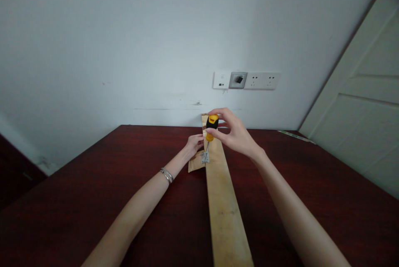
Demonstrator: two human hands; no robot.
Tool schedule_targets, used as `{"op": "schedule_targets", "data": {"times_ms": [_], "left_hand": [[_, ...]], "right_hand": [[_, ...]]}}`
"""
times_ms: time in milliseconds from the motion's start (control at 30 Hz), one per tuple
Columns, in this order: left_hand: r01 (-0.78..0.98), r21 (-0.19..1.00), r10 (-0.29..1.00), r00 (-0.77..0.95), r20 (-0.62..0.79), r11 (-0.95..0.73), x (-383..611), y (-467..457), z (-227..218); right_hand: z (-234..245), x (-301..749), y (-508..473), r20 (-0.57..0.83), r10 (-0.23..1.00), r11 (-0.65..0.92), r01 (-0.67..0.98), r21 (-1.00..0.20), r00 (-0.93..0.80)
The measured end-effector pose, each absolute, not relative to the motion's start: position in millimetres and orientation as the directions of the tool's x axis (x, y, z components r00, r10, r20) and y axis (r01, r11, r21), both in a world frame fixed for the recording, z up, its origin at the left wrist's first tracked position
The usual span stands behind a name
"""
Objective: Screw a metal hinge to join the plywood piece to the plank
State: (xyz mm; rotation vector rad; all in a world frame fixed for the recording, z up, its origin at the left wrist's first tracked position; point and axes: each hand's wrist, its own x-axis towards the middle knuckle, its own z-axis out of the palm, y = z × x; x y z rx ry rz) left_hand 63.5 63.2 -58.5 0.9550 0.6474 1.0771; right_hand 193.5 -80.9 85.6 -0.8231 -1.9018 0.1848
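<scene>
My right hand (232, 131) is closed around the yellow and black handle of a screwdriver (212, 122). Its shaft points down, with the tip at a small metal hinge (205, 157). That hinge lies across the join between a long wooden board (226, 200) and a short wooden piece (196, 162) on the board's left. My left hand (195, 143) is at the left edge of the long board, just beyond the short piece. Its fingertips are partly hidden behind the board, and the fingers look bent against the wood.
The dark red table (162, 233) runs up to a white wall (156, 50). Sockets and a switch panel (262, 80) are mounted on the wall above the table. A thin pale strip (296, 136) lies near the back right edge, beside a white panelled door (368, 105).
</scene>
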Motion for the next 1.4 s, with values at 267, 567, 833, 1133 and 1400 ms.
{"op": "schedule_targets", "data": {"times_ms": [267, 567, 833, 1133, 1400], "left_hand": [[-0.413, 0.890, 0.936, 0.350, -0.041, 0.193, 64.1, 65.8, -57.8], [-0.406, 0.894, 0.947, 0.315, -0.059, 0.190, 66.8, 66.1, -51.0], [-0.415, 0.889, 0.936, 0.348, -0.041, 0.193, 66.4, 65.6, -49.3], [-0.420, 0.886, 0.936, 0.349, -0.043, 0.198, 66.5, 61.1, -43.0], [-0.415, 0.882, 0.943, 0.320, -0.088, 0.223, 66.9, 64.2, -45.6]], "right_hand": [[86.8, 200.4, -81.2, 0.652, 0.661, 0.750, 0.361, -0.555, -0.372], [73.2, 195.9, -70.1, 0.767, 0.617, 0.760, 0.388, -0.522, -0.177], [65.9, 195.1, -63.7, 0.802, 0.596, 0.731, 0.439, -0.523, -0.037], [65.2, 195.7, -63.0, 0.821, 0.570, 0.732, 0.441, -0.519, 0.019], [70.7, 197.5, -67.1, 0.835, 0.543, 0.764, 0.360, -0.536, 0.091]]}}
